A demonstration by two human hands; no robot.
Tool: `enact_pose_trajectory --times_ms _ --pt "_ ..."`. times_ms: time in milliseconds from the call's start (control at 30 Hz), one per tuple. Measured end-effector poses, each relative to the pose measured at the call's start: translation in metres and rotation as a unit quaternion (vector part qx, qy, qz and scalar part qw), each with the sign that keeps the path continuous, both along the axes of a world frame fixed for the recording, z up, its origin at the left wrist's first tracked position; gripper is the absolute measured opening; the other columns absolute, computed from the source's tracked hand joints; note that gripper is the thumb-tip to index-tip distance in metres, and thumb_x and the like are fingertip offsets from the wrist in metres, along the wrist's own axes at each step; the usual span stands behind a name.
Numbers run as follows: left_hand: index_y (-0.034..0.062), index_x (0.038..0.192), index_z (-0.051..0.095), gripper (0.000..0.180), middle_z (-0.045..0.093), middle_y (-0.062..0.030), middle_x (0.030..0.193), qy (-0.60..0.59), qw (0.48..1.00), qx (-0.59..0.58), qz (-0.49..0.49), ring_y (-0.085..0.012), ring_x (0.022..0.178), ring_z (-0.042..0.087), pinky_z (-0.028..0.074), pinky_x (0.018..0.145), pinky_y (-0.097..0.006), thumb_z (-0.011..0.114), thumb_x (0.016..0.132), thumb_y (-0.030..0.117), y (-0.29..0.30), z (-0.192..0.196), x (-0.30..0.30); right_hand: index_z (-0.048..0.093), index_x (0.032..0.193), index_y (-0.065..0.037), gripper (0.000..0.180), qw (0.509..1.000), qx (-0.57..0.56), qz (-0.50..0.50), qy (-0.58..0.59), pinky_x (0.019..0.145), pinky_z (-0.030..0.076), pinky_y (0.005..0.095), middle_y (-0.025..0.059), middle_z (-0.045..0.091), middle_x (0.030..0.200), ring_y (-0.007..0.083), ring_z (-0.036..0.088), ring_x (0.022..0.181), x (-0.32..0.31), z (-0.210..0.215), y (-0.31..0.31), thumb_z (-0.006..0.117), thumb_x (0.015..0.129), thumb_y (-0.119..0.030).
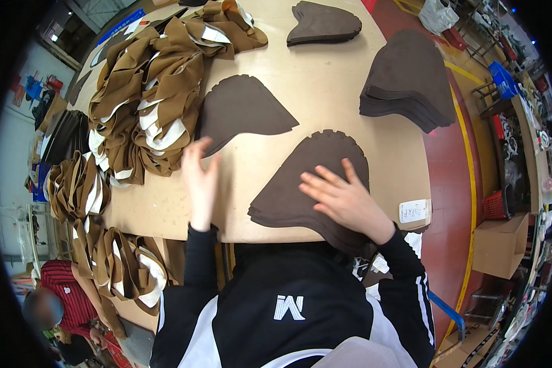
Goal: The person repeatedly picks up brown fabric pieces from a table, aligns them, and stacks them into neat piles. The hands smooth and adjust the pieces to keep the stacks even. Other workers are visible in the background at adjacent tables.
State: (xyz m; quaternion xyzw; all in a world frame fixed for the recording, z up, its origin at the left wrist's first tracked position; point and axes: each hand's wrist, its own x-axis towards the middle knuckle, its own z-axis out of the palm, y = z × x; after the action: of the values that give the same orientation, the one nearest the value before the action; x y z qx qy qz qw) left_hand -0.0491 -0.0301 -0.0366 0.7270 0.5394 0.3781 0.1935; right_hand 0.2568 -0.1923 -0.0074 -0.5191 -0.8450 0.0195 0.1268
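Close in front of me on the table lies a stack of dark brown, bell-shaped cut pieces with a notched rounded edge. My right hand is over its top piece, fingers spread, holding nothing. Farther left lies another dark brown cut piece of the same shape. My left hand is by that piece's lower left corner, a little blurred, thumb and fingers apart with nothing visible between them. I cannot tell whether its fingertips touch the piece.
Left on the beige table is a heap of folded tan and white pieces. More dark stacks lie at the far side and right. A paper label sits at the right corner. Someone in a striped shirt is at lower left.
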Motion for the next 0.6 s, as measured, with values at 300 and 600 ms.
enact_pose_trajectory --times_ms 300,600 --pt "0.008 0.131 0.066 0.064 0.055 -0.0116 0.131 0.032 0.972 -0.18 -0.149 -0.0309 0.122 0.049 0.043 0.103 -0.041 0.088 0.071 0.016 -0.093 0.002 0.048 0.053 0.147 -0.035 0.05 1.0 -0.004 -0.026 -0.014 0.122 0.021 0.0573 -0.005 0.046 0.157 0.02 0.039 0.146 0.031 -0.025 0.034 0.059 0.098 -0.041" --pt "0.0055 0.123 0.073 0.032 0.077 -0.0125 0.109 -0.143 0.966 -0.144 -0.159 -0.0211 0.095 0.073 0.055 0.091 -0.032 0.069 0.091 0.002 -0.08 0.009 0.045 0.05 0.15 -0.025 0.056 0.969 0.065 -0.236 -0.039 0.121 0.016 0.0618 0.0013 0.037 0.162 0.0298 0.031 0.15 0.075 0.001 0.03 0.063 0.096 -0.031"
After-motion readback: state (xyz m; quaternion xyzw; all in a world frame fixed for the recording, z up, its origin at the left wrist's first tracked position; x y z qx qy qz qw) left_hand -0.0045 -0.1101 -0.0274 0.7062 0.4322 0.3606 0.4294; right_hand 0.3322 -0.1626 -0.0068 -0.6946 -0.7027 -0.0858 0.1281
